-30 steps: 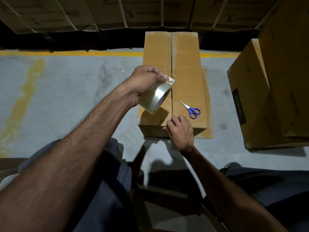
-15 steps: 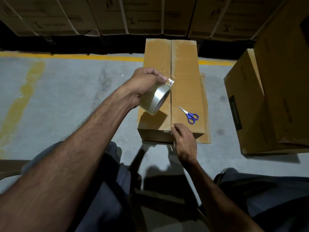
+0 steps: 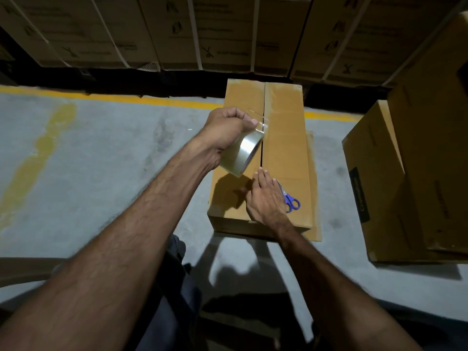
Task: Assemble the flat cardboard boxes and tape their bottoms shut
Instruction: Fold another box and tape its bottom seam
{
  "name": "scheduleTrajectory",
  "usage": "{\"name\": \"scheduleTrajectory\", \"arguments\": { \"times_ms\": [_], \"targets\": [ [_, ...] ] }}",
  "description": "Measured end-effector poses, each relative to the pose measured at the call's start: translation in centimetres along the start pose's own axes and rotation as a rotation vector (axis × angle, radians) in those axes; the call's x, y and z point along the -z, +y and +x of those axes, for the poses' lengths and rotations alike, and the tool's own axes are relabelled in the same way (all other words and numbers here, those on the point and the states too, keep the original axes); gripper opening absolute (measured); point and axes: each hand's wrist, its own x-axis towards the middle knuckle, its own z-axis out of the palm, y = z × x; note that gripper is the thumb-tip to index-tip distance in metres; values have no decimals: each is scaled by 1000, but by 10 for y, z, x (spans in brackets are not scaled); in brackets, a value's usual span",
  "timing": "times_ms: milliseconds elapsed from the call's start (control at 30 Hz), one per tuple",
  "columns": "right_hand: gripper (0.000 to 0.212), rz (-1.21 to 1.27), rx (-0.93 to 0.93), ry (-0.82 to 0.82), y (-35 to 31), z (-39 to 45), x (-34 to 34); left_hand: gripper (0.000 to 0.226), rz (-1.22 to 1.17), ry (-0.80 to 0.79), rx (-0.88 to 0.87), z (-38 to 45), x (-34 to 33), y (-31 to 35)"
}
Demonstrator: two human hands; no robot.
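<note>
Your left hand (image 3: 225, 127) grips tape (image 3: 241, 155) above seam; right hand (image 3: 266, 196), fingers flat, presses box (image 3: 286, 138). Risk: strip drifts off seam, scissors (image 3: 291, 201) beside right hand snag.

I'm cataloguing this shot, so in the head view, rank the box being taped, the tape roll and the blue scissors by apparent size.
1. box being taped
2. tape roll, held nearer the camera, so flattered
3. blue scissors, partly hidden
</note>
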Motion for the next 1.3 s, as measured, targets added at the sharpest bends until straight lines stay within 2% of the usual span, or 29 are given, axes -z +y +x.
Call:
{"name": "scheduleTrajectory", "arguments": {
  "times_ms": [200, 400, 633, 767, 933, 1300],
  "targets": [
    [67, -18, -32, -42, 8, 65, 20, 19, -61, 70, -19, 33, 3, 9],
    [73, -27, -72, -15, 19, 132, 22, 14, -150, 161, -60, 71, 9, 23],
    [71, -11, -91, 51, 34, 211, 42, 13, -173, 127, -65, 92, 8, 24],
    [68, -3, -83, 74, 42, 254, 59, 8, -172, 161, -30, 100, 10, 20],
    [70, -42, -64, 108, 54, 302, 75, 12, -189, 166, -19, 106, 15, 16],
    [77, -18, -109, 36, 62, 387, 125, 17, -183, 152, -7, 117, 26, 12]
  ]
}}
